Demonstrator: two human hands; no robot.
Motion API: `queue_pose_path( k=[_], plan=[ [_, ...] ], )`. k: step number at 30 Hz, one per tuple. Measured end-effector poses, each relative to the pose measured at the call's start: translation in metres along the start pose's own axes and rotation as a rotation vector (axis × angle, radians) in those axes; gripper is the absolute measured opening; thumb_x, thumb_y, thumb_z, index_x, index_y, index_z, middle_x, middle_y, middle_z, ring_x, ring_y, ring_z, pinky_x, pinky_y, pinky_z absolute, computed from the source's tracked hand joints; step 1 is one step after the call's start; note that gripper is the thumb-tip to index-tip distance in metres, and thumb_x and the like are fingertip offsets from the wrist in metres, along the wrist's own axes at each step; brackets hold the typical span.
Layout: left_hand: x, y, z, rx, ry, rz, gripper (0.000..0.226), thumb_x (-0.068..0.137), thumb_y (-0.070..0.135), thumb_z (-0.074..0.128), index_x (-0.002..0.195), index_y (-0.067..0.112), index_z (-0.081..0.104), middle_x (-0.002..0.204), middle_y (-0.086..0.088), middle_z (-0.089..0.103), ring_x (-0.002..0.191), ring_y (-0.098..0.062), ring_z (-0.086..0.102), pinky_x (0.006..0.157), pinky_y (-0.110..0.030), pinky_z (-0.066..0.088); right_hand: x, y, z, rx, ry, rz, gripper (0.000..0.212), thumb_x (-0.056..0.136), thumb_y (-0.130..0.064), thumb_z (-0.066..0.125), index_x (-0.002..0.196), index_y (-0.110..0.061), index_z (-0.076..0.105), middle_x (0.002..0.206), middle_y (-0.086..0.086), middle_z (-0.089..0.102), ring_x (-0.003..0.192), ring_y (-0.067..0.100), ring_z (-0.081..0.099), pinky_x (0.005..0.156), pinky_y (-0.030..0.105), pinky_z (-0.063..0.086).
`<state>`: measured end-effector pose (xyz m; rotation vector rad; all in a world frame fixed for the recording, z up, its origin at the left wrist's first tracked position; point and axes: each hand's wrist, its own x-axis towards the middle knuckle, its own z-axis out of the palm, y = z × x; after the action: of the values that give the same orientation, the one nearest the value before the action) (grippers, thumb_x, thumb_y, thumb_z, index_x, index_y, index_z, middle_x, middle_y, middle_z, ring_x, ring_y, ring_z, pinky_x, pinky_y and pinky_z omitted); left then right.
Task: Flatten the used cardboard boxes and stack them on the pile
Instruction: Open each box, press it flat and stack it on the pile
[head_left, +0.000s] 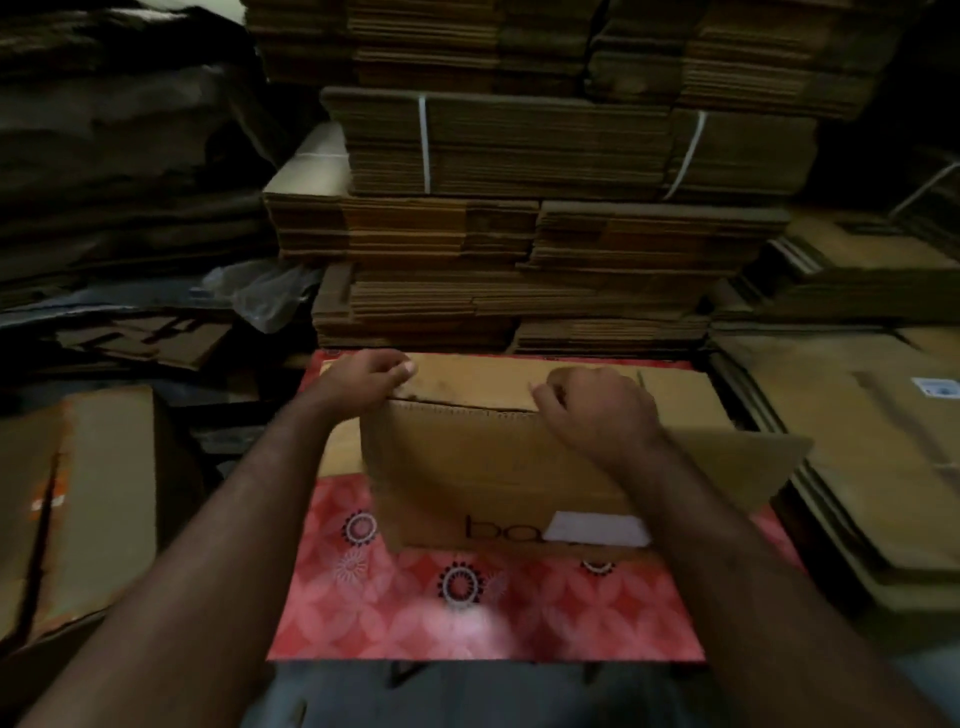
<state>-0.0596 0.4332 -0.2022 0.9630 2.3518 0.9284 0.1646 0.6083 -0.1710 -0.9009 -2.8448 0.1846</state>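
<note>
My left hand (363, 376) grips the box's (493, 467) top edge; my right hand (592, 410) pinches the same edge; the box rests on red sheet (467, 613), near the pile (519, 280).

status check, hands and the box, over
Left hand and right hand both grip far top edge of brown box. Box on red patterned sheet, not yet flat. Nothing in the way.

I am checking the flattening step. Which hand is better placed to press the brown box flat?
The right hand, probably: it grips the brown box nearer its middle; the left hand holds the corner.
</note>
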Motion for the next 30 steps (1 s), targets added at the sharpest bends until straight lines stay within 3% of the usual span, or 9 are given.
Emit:
queue_pose_path(
  k=[4, 6, 9, 12, 17, 21, 24, 26, 30],
  plan=[
    [-0.029, 0.037, -0.004, 0.157, -0.368, 0.018, 0.027, 0.098, 0.044, 0.062, 0.12, 0.03, 0.07, 0.114, 0.012, 0.064, 0.101, -0.001, 0.055, 0.079, -0.026, 0.041, -0.037, 0.003, -0.01, 0.031, -0.364, 0.046, 0.031, 0.087, -0.061, 0.065, 0.087, -0.03, 0.065, 0.089, -0.008, 0.066, 0.088, 0.016, 0.063, 0.076, 0.035, 0.054],
    [-0.038, 0.051, 0.01, 0.251, -0.492, -0.001, 0.034, 0.093, 0.051, 0.066, 0.123, 0.037, 0.067, 0.114, 0.019, 0.062, 0.108, -0.004, 0.055, 0.084, -0.03, 0.039, -0.052, 0.002, 0.005, 0.067, -0.459, 0.073, 0.034, 0.082, -0.061, 0.071, 0.101, -0.034, 0.064, 0.104, -0.012, 0.067, 0.101, 0.015, 0.062, 0.089, 0.04, 0.053],
    [-0.049, 0.047, 0.065, 0.389, -0.556, 0.013, 0.062, 0.083, 0.05, 0.077, 0.138, 0.032, 0.056, 0.128, 0.011, 0.061, 0.119, -0.014, 0.057, 0.092, -0.031, 0.046, -0.068, -0.002, 0.038, -0.034, -0.421, 0.12, 0.071, 0.078, -0.067, 0.073, 0.136, -0.034, 0.049, 0.135, -0.004, 0.054, 0.128, 0.022, 0.05, 0.101, 0.045, 0.043],
    [-0.055, 0.026, 0.117, 0.489, -0.385, 0.003, 0.062, 0.08, 0.047, 0.08, 0.135, 0.029, 0.057, 0.126, 0.003, 0.061, 0.113, -0.021, 0.06, 0.093, -0.04, 0.051, -0.077, 0.001, 0.071, -0.13, -0.319, 0.137, 0.082, 0.079, -0.07, 0.069, 0.144, -0.027, 0.043, 0.144, 0.003, 0.05, 0.134, 0.026, 0.045, 0.108, 0.048, 0.035],
    [-0.064, 0.022, 0.135, 0.662, -0.14, 0.07, 0.038, 0.092, 0.04, 0.067, 0.128, 0.033, 0.061, 0.122, 0.001, 0.064, 0.114, -0.025, 0.061, 0.099, -0.051, 0.043, -0.073, 0.023, 0.085, 0.089, -0.232, 0.139, 0.048, 0.091, -0.043, 0.057, 0.135, -0.025, 0.051, 0.133, 0.005, 0.056, 0.125, 0.029, 0.051, 0.101, 0.043, 0.037],
    [-0.057, 0.029, 0.129, 0.568, -0.248, -0.082, 0.05, 0.084, 0.04, 0.078, 0.129, 0.031, 0.06, 0.12, 0.002, 0.063, 0.107, -0.021, 0.061, 0.095, -0.044, 0.051, -0.061, 0.051, 0.084, 0.036, -0.343, 0.21, 0.06, 0.099, -0.058, 0.035, 0.149, -0.026, 0.044, 0.151, 0.011, 0.048, 0.142, 0.032, 0.038, 0.116, 0.051, 0.024],
    [-0.044, 0.038, 0.118, 0.293, -0.38, -0.212, 0.056, 0.081, 0.044, 0.082, 0.13, 0.029, 0.059, 0.125, 0.0, 0.054, 0.104, -0.017, 0.056, 0.082, -0.03, 0.049, -0.061, 0.072, 0.078, -0.001, -0.263, 0.255, 0.062, 0.102, -0.057, 0.024, 0.149, -0.022, 0.046, 0.16, 0.017, 0.038, 0.152, 0.034, 0.022, 0.126, 0.052, 0.005],
    [-0.034, 0.038, 0.12, 0.265, -0.279, -0.224, 0.063, 0.082, 0.051, 0.078, 0.137, 0.032, 0.053, 0.139, -0.002, 0.042, 0.122, -0.025, 0.05, 0.099, -0.04, 0.045, -0.059, 0.086, 0.063, -0.114, -0.146, 0.285, 0.071, 0.097, -0.063, 0.029, 0.153, -0.02, 0.039, 0.165, 0.02, 0.025, 0.155, 0.035, 0.009, 0.123, 0.051, -0.009],
    [-0.019, 0.05, 0.149, 0.371, 0.092, -0.233, 0.062, 0.089, 0.05, 0.069, 0.14, 0.024, 0.048, 0.146, -0.012, 0.041, 0.129, -0.037, 0.047, 0.108, -0.062, 0.036, -0.041, 0.143, 0.028, -0.151, -0.02, 0.397, 0.088, 0.09, -0.06, 0.054, 0.16, -0.021, 0.018, 0.169, 0.018, 0.008, 0.156, 0.036, 0.0, 0.124, 0.054, -0.001]
  ],
)
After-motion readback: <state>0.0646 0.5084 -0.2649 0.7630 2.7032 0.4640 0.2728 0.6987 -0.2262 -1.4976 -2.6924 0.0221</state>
